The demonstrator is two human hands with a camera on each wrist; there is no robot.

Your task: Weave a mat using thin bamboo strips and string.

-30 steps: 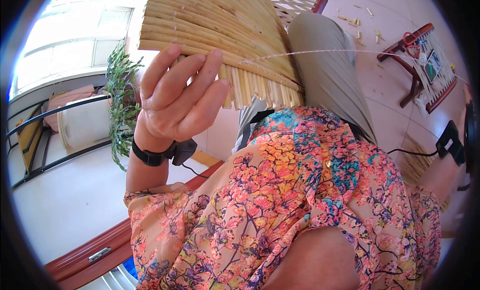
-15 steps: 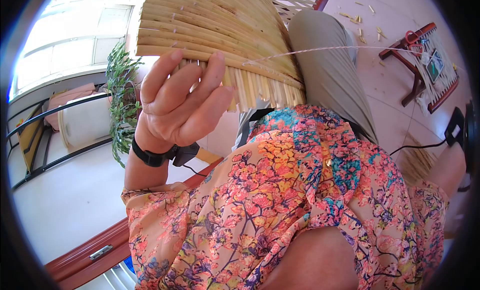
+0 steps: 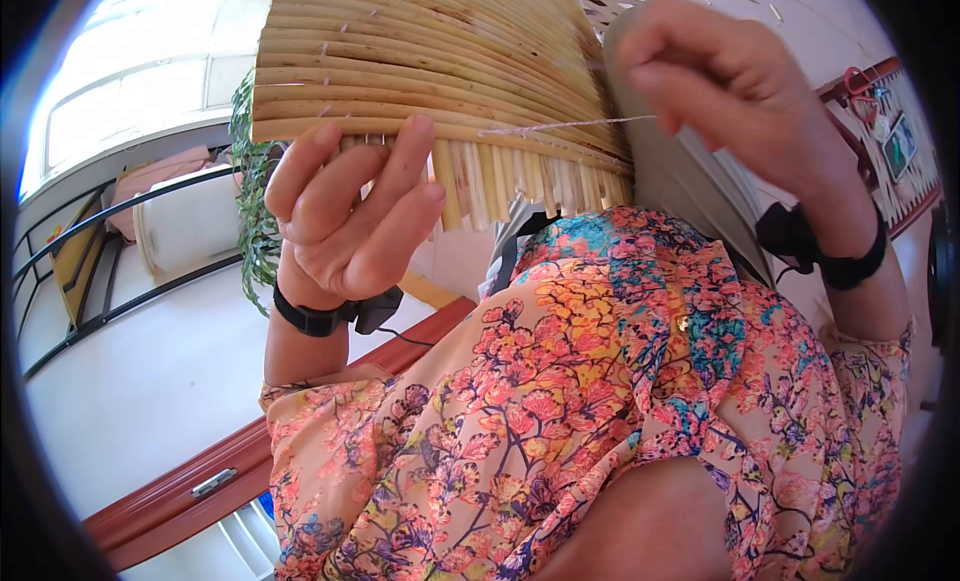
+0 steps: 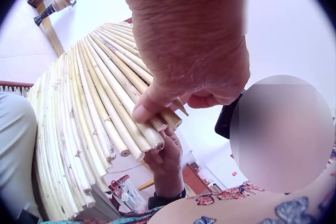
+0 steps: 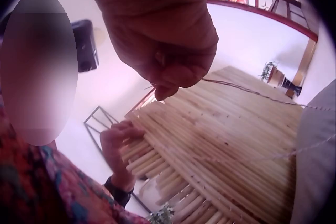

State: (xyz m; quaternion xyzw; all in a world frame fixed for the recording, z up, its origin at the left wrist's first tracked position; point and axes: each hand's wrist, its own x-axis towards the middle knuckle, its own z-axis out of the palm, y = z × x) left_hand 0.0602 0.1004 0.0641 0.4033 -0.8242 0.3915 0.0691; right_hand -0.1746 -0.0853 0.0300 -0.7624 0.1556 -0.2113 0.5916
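Note:
A mat of thin straw-coloured stalks (image 3: 430,51), stitched side by side, fans out over the lap. At its near left edge my left hand (image 3: 345,216) grips the outermost stalks, fingers bent over them; the left wrist view shows the thumb side on the stalk ends. From a stitch in the mat a twisted white thread (image 3: 570,127) runs rightward. My right hand (image 3: 740,91), blurred, is raised right of the mat, over the knee. In the right wrist view its curled fingers pinch the thread (image 5: 236,85); a thin tip juts out by the fingertips.
A trousered knee (image 3: 650,131) borders the mat on the right. Beyond it stands a red-framed stool (image 3: 915,216) with a corded seat, red-handled scissors (image 3: 858,81) on it. To the left are a trailing plant (image 3: 255,201) and a black railing (image 3: 110,221).
My right hand has come from the far right edge of the head view to beside the mat, and the visible thread is shorter. The left hand keeps its grip at the mat's edge.

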